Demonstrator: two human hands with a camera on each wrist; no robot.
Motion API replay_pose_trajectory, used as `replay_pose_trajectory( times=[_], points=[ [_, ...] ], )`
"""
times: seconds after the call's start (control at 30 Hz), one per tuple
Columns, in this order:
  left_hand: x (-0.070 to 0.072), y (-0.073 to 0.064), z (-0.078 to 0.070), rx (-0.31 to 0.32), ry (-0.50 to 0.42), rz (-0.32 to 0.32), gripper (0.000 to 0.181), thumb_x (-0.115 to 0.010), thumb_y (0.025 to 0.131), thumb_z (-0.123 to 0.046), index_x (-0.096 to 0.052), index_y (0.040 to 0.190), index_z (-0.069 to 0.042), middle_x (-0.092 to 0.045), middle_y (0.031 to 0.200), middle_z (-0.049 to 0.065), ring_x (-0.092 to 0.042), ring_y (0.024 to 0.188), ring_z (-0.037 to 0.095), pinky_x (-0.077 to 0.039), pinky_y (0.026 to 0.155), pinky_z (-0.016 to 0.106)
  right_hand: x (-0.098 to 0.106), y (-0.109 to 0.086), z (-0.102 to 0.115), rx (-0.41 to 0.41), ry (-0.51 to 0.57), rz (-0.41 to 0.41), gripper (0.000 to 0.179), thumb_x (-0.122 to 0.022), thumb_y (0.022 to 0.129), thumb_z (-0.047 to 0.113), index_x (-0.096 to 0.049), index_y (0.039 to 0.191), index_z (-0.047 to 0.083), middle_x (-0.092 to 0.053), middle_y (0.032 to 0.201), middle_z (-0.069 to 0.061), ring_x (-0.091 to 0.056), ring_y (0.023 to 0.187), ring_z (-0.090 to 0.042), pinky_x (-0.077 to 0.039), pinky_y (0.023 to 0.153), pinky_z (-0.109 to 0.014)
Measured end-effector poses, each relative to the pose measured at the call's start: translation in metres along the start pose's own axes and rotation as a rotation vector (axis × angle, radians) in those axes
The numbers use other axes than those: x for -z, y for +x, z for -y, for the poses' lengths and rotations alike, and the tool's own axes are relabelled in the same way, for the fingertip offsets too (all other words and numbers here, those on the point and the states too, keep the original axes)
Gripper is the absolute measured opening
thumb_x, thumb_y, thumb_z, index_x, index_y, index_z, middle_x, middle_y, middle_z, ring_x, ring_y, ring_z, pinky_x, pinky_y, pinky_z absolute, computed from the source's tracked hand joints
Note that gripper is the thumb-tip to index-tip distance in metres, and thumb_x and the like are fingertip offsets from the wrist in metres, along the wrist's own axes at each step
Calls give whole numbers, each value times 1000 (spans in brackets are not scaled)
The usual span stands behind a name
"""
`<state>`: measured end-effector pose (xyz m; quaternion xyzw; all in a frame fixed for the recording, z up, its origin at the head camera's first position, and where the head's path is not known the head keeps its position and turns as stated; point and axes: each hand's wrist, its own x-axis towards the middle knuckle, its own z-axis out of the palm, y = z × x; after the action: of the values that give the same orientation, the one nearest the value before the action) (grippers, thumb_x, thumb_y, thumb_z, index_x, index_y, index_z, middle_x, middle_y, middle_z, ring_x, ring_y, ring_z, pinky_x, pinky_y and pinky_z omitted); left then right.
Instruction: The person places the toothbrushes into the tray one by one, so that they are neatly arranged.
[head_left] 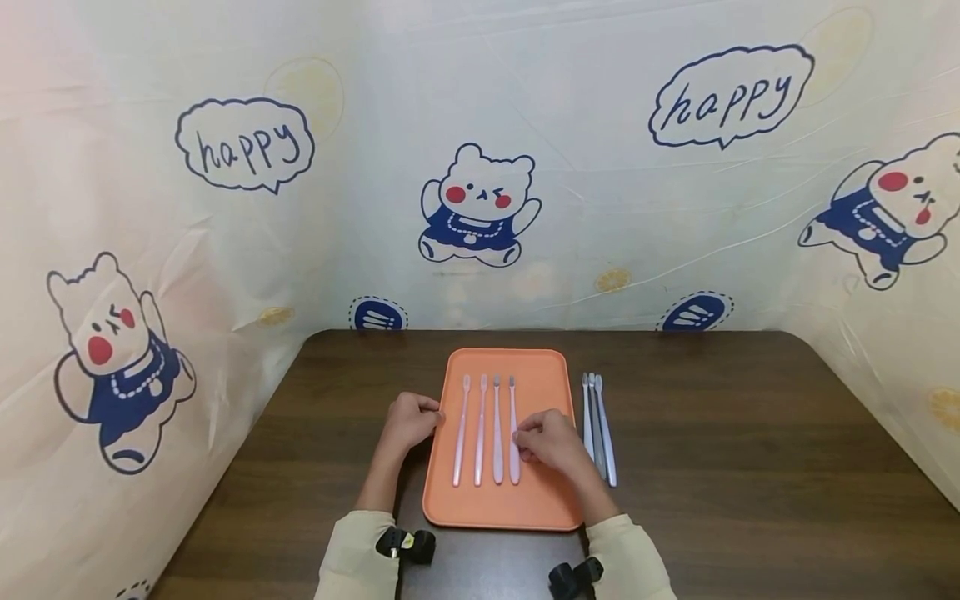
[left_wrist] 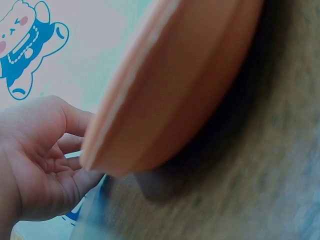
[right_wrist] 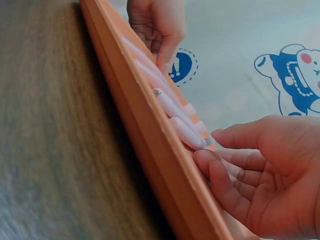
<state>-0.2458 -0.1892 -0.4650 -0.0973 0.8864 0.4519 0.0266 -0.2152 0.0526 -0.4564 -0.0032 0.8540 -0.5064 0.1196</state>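
Head view: the left hand (head_left: 411, 422) grips an orange rectangular plastic tray (head_left: 506, 510); the right hand (head_left: 551, 437) touches a slim pale-pink plastic toothbrush (head_left: 514, 468) between the hands. Left wrist: steady hold should stop the tray sliding. Right wrist: pinching I cannot tell; light nudges should straighten the toothbrush.

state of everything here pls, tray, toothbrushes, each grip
orange tray: right way up on the table
four tray toothbrushes: lying in a spaced row, heads away from the person
three loose toothbrushes: lying bunched on the table, right of the tray
left grip: holding the tray's left edge
right grip: at the rightmost tray toothbrush; whether pinching, unclear
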Motion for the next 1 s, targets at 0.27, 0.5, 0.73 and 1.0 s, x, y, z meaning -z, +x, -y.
replay_pose_trajectory(
  times=[0.27, 0.5, 0.73, 1.0],
  points=[
    [-1, -1, -1, 5, 3, -2, 21, -66, 84, -11, -75, 100, 1, -74, 93, 15, -67, 70, 13, -57, 65, 29, 7, -2, -1, 29, 37, 1, 14, -64, 90, 9, -70, 98, -1, -70, 75, -10, -63, 60, -12, -54, 55, -25],
    [-1, -2, -2, 17, 1, 1, 23, -65, 85, -11, -75, 102, 0, -74, 94, 15, -67, 70, 13, -57, 65, 29, 15, -4, -1, 84, -20, -39, 20, -64, 89, 10, -70, 105, 0, -71, 73, -9, -63, 59, -12, -50, 55, -25],
    [-1, -2, -1, 19, -7, 0, 22, -65, 84, -10, -74, 101, 1, -73, 94, 16, -67, 70, 14, -57, 64, 29, 22, -6, 0, 109, -12, -78, 18, -64, 88, 6, -70, 103, -1, -71, 72, -12, -64, 59, -15, -45, 54, -25],
    [-1, -1, 0, 10, -8, -4, 22, -64, 84, -10, -74, 100, 1, -73, 92, 15, -67, 70, 13, -56, 64, 29, 32, -5, -4, 84, 30, -99, 20, -63, 89, 8, -69, 105, -2, -71, 77, -13, -66, 61, -17, -49, 54, -25]
  ],
)
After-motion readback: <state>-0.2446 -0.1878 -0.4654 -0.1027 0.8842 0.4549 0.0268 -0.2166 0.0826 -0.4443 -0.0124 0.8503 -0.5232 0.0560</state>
